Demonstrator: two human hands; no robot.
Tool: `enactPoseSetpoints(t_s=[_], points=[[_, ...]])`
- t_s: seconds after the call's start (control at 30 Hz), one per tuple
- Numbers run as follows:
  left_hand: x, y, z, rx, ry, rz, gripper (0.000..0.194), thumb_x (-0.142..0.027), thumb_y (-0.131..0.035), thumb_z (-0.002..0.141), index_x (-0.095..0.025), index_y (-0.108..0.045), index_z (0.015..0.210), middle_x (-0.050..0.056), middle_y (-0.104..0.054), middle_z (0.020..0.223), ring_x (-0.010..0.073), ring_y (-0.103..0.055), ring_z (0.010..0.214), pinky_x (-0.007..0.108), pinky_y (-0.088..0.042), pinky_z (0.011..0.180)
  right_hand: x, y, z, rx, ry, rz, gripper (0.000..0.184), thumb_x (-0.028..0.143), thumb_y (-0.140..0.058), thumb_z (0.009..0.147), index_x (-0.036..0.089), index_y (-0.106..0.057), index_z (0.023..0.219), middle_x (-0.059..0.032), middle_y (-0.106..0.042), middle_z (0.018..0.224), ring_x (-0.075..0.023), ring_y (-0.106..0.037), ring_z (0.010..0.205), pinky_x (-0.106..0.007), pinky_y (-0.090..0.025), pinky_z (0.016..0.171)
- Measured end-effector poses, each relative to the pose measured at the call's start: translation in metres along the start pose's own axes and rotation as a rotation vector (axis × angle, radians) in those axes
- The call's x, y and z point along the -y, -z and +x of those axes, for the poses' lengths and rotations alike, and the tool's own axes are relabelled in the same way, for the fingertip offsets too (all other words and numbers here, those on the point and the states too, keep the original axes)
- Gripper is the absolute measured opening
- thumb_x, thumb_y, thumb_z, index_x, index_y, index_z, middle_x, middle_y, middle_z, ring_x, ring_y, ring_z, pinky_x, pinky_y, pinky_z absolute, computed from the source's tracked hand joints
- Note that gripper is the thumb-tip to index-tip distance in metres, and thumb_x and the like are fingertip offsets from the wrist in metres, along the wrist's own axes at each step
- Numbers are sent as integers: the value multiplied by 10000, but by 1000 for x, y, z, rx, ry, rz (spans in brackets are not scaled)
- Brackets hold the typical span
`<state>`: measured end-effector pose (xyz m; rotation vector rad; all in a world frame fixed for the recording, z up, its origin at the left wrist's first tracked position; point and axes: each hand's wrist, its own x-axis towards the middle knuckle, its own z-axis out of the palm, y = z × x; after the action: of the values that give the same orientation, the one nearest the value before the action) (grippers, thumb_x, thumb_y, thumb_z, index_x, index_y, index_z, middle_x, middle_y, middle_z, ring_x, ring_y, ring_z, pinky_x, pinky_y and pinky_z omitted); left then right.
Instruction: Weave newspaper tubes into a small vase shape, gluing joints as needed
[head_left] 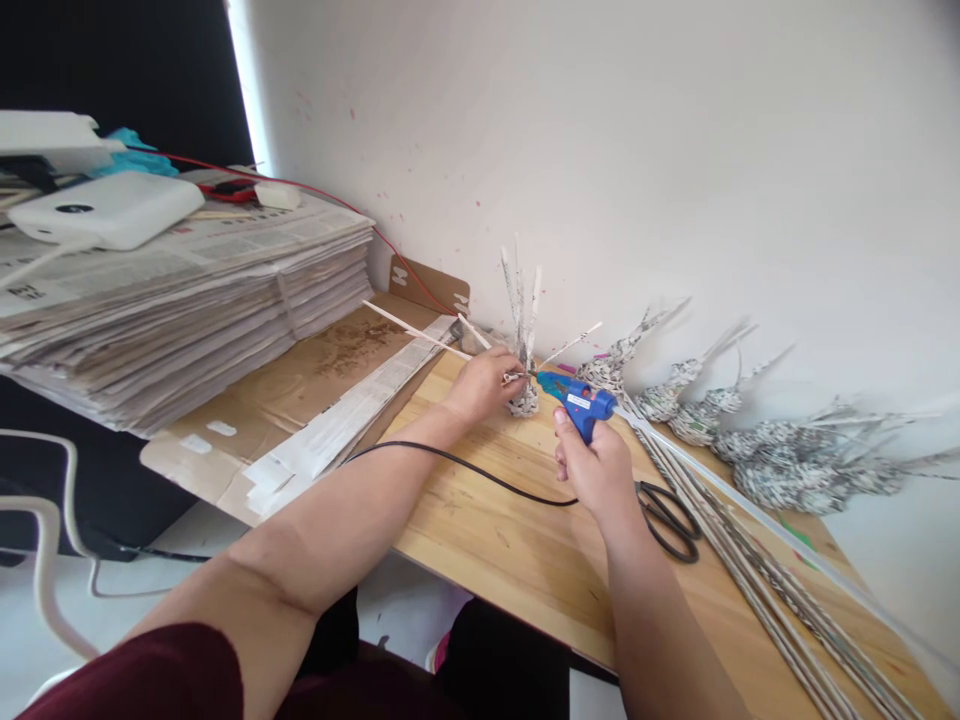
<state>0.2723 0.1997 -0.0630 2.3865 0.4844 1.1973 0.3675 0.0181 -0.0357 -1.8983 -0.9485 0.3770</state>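
Note:
My right hand [596, 462] is wrapped round the handle of a blue glue gun [577, 398]. A long clear glue stick [697, 465] runs out of its back end, and its nozzle points left at a small woven newspaper piece [523, 402]. Several rolled paper strips [517, 295] stick up and out from that piece. My left hand [487, 385] pinches the piece from the left, its fingertips close to the nozzle. The fingers partly cover where nozzle and paper meet, so I cannot tell whether they touch.
Black-handled scissors [671, 520] and long paper rods [750, 560] lie on the wooden table [480, 510]. Several woven newspaper pieces [787, 465] line the wall. At left, a newspaper stack [187, 290] carries a white power bank [109, 210]. A black cord [465, 462] crosses beneath my arms.

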Motion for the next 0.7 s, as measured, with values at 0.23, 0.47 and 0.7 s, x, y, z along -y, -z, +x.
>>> enactPoseSetpoints(t_s=[0.23,0.47,0.7], points=[[1,-2,-1,-34,16,-69,64,-198,-679,838,-156,-715,806,35,-660,800,136,-605,739,248,-462,697,4,-3,1,24,-88,209,521,692,-651,767,177,-585,796,42,-527,500,-125,-523,403,-231,-429,381],[3,-5,0,-46,10,-62,70,-206,-701,824,-143,-725,808,46,-660,787,145,-609,736,254,-462,698,5,-3,4,25,-56,311,545,686,-641,782,153,-635,897,61,-508,503,-104,-511,391,-201,-370,349],[3,-4,1,-21,60,-41,74,-221,-698,823,-159,-737,832,52,-680,828,154,-618,754,268,-479,720,11,-7,1,5,-6,435,523,660,-645,800,160,-626,952,74,-472,511,-95,-490,399,-183,-314,328]])
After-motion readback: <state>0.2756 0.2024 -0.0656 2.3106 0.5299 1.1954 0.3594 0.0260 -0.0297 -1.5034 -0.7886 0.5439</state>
